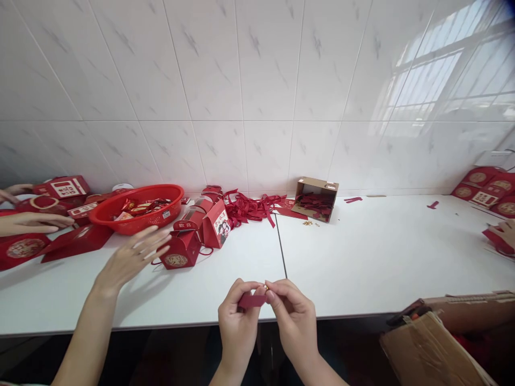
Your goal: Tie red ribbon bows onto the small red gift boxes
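Observation:
My left hand (240, 311) is closed on a short dark red ribbon (252, 301), just above the table's front edge. Against its fingertips, my right hand (293, 311) pinches a tiny gold-coloured piece (266, 288), too small to make out in full. The fingertips of both hands meet at that piece. Past my hands, a heap of loose red ribbons (251, 208) lies by the wall. A small open cardboard box (317, 198) on its side holds more dark red ribbon pieces, and a few tiny gold bits (308, 223) lie before it.
A co-worker's hand (134, 254) reaches from the left towards red gift boxes (181, 251). Behind it stands a red basin (137, 228) with wrapped sweets. Other people's hands are at far left and far right. A large cardboard carton (434, 348) stands at front right.

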A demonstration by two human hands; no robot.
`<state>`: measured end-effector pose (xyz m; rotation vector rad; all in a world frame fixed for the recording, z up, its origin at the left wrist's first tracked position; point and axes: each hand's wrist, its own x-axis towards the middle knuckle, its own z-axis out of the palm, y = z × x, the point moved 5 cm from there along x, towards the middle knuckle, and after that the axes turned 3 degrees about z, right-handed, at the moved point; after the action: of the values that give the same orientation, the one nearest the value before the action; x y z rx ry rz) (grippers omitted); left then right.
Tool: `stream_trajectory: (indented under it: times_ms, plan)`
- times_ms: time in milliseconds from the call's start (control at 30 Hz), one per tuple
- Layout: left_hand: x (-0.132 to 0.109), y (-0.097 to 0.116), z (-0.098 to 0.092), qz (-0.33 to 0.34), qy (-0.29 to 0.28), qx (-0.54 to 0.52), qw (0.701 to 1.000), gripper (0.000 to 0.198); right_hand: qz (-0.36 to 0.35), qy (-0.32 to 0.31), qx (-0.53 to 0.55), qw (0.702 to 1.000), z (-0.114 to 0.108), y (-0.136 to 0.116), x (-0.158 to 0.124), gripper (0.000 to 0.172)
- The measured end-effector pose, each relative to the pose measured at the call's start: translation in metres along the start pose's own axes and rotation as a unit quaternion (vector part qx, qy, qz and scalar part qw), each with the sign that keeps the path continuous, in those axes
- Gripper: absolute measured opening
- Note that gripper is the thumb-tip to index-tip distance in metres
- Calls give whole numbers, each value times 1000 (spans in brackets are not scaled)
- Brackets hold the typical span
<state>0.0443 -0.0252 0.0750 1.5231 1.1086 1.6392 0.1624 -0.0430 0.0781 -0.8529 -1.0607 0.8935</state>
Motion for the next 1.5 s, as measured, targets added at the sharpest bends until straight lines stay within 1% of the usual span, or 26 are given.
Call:
stream_trajectory:
  times_ms: [167, 300, 467, 700, 800, 900, 1000, 1067, 1133, 1233, 1367, 1433, 1500]
  plan:
    - [-2, -5, -1, -30, 4, -34, 999, 13, 0, -1, 33, 999, 5, 2, -2, 13]
    - [-3, -10, -2, -43, 16, -55, 997, 15, 5, -6, 40, 999, 6, 3, -2, 14]
    - [-4, -17, -3, -91, 40, -115, 988, 21, 6, -13, 28, 999, 6, 3, -1, 13]
    - [-2, -17, 1, -108, 16, -139, 984, 24, 4, -21, 23, 999, 5, 1, 0, 15]
    - [-2, -13, 3, -111, -6, -165, 980, 27, 7, -42, 25, 999, 3, 0, 1, 15]
    - [2, -7, 4, -121, -24, -254, 959, 33, 9, -57, 40, 998, 0, 1, 1, 13]
    - [7, -6, 5, -163, -17, -360, 918, 24, 8, -44, 50, 998, -4, 2, 1, 10]
    - [10, -6, 5, -184, -13, -402, 897, 31, 15, -40, 52, 998, -6, 3, 0, 9]
    - [10, -5, 5, -192, -16, -415, 889, 34, 18, -42, 47, 998, -5, 5, -2, 9]
    - [7, -3, 6, -193, -19, -399, 896, 35, 16, -53, 41, 998, -3, 5, -5, 10]
    - [3, -1, 6, -181, -20, -370, 911, 40, 15, -58, 54, 997, 1, 6, -11, 12]
    - [2, 0, 6, -162, -24, -346, 924, 44, 18, -57, 61, 996, 2, 5, -13, 14]
    - [1, 1, 5, -117, -28, -303, 945, 48, 23, -56, 68, 996, 1, 3, -15, 14]
